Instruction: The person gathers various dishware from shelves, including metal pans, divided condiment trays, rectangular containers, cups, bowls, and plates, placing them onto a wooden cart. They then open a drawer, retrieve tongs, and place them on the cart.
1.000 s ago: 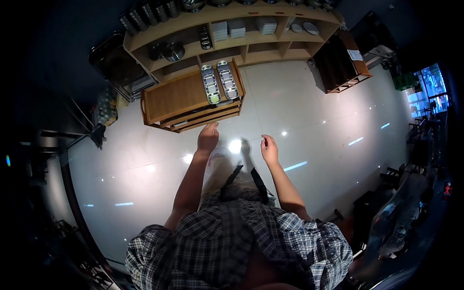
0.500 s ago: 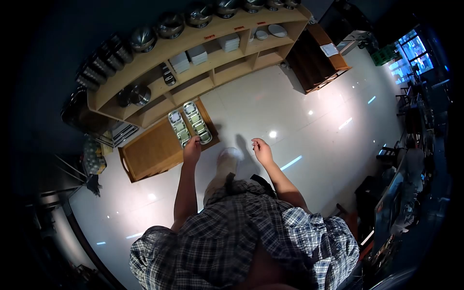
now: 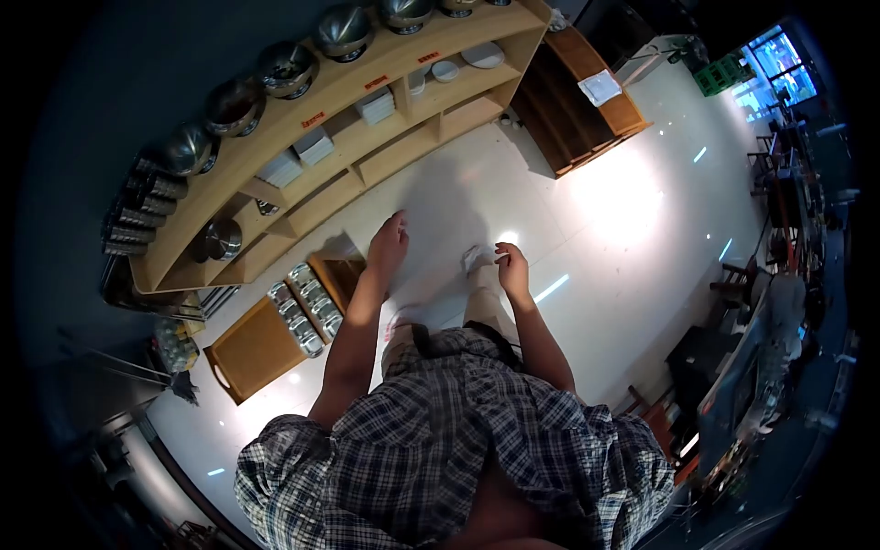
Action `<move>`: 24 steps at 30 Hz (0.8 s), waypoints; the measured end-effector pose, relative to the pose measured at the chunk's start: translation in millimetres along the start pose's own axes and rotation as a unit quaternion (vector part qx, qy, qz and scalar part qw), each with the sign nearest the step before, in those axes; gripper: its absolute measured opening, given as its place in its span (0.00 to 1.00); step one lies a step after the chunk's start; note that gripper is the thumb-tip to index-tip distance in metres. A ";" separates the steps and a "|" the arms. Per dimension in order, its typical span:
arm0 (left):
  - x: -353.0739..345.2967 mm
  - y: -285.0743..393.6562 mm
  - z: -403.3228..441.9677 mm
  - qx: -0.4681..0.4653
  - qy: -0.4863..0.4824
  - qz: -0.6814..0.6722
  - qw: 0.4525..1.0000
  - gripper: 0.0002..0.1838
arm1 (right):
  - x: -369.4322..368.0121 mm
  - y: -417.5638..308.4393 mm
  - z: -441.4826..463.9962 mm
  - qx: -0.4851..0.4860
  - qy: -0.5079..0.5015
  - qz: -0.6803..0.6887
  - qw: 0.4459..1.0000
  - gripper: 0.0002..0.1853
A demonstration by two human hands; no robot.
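My left hand (image 3: 390, 243) is over the pale floor, to the right of a wooden tray, with its fingers loosely extended and nothing seen in it. My right hand (image 3: 512, 269) hangs beside my leg, fingers slightly bent and apart, also with nothing visible in it. On the wooden tray (image 3: 247, 362), two long metal trays with several compartments lie side by side: one nearer the left (image 3: 291, 323), the other nearer the right (image 3: 314, 298). My left hand is nearer these trays but does not touch them.
A wooden shelf unit (image 3: 321, 115) bears metal bowls (image 3: 342, 32), stacked metal cups (image 3: 147, 206) and white dishes (image 3: 313, 145). A brown cabinet (image 3: 587, 101) with papers (image 3: 599, 88) stands beyond it. Chairs and tables line the right side.
My view has shifted forward and right past the wooden tray, which now sits lower left. My left hand has moved away from the metal trays; my right hand stays free at my side.
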State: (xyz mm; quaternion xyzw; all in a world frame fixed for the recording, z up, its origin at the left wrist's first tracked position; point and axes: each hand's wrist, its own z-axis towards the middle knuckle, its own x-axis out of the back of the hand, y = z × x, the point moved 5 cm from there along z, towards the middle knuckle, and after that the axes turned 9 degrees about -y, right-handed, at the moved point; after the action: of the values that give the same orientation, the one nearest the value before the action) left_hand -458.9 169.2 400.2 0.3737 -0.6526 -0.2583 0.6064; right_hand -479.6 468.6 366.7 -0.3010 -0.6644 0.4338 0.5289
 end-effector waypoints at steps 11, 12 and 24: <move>-47.1 85.4 133.3 0.003 0.153 0.078 0.985 0.26 | 92.2 8.0 251.8 0.075 -0.165 -0.118 0.976 0.12; -47.1 89.8 145.2 0.009 0.160 0.079 0.984 0.26 | 88.4 5.5 272.5 0.106 -0.169 -0.137 0.970 0.12; -51.5 64.8 285.6 0.064 0.216 0.089 0.970 0.28 | 16.5 6.3 440.7 0.172 -0.210 -0.155 0.950 0.15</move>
State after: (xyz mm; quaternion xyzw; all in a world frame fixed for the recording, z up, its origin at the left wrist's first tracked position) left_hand -752.1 215.3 383.1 0.3986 -0.5519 -0.0742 0.7288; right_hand -909.1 371.8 340.1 -0.0009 -0.7144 0.5078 0.4815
